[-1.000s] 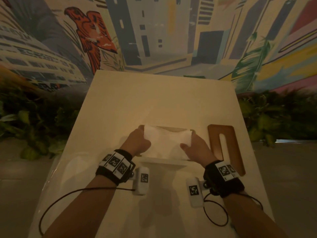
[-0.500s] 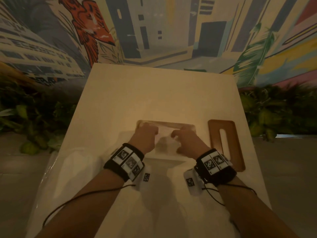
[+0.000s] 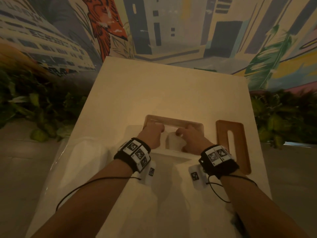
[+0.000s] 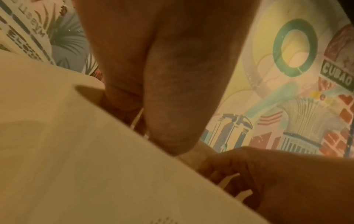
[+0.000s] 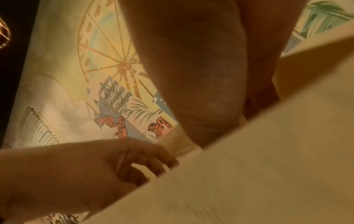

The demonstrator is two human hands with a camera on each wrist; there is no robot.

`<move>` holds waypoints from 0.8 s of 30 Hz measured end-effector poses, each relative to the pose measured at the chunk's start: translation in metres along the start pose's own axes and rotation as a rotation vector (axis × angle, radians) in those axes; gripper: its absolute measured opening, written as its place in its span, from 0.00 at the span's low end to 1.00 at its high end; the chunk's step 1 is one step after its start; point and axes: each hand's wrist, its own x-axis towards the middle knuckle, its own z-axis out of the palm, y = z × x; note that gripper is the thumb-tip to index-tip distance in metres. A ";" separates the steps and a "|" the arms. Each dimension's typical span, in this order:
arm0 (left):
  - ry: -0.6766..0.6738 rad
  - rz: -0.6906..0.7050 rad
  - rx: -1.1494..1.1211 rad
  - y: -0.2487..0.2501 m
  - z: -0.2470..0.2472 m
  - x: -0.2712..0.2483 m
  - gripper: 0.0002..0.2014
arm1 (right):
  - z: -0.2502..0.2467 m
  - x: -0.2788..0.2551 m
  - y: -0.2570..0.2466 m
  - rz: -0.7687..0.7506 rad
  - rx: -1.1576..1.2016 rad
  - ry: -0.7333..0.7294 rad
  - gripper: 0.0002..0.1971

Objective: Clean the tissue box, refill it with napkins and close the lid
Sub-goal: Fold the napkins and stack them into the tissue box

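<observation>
box [image 3: 174,121] open on the table [image 3: 164,93], near its middle, lid [image 3: 232,145] flat just to the right, slot up. both hands down inside the box, knuckles bent, fingers curled onto the napkins [image 3: 171,129] within. left hand [image 3: 151,134] at the left end, right hand [image 3: 191,136] at the right end, a strip of white napkin showing between. seen from the left wrist: left hand [image 4: 164,91] dipping behind the box wall [image 4: 91,151], right hand [image 4: 272,178] beside it, white napkin edges between curled fingers. same from the right wrist: right hand [image 5: 201,75], left hand [image 5: 80,169]. whether pinching or only pressing the napkins: cannot tell. clear plastic wrap [image 3: 75,162] on the table's left edge. mural [image 3: 171,23] and plants [image 3: 39,107] beyond.
</observation>
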 end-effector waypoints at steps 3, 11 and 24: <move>0.047 0.027 -0.077 -0.006 -0.004 -0.016 0.21 | -0.009 -0.004 -0.006 -0.042 0.008 0.032 0.27; 0.525 -0.070 -0.362 -0.041 0.007 -0.126 0.07 | -0.021 -0.016 -0.090 -0.456 0.128 0.311 0.14; 0.733 -0.673 -0.443 -0.117 0.081 -0.259 0.11 | 0.045 0.029 -0.239 -0.640 -0.133 -0.003 0.19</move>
